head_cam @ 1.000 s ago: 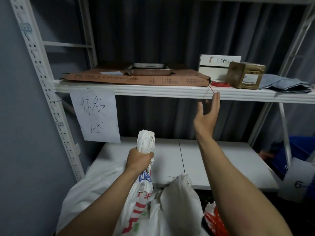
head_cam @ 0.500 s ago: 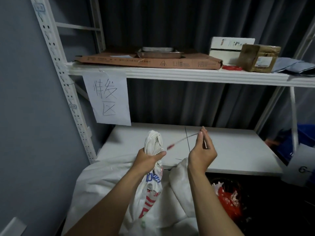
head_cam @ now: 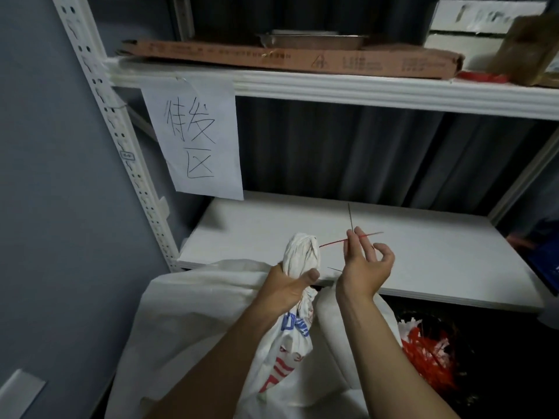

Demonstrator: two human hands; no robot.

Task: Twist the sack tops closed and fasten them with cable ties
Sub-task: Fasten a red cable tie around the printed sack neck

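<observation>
white shelving [head_cam: 363,89] backs the scene. left hand [head_cam: 287,288] grips the twisted top of the sack [head_cam: 302,252] in front of the lower shelf [head_cam: 438,267]; right hand [head_cam: 366,267] pinches a red cable tie [head_cam: 332,242] beside it. next, likely: loop the tie round the neck and thread it.

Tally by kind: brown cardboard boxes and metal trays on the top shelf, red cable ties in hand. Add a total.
Brown cardboard boxes: 2, the flat box and the small carton.
Metal tray: 1.
Red cable tie, pinched by the right hand: 1.
Total: 4.
</observation>
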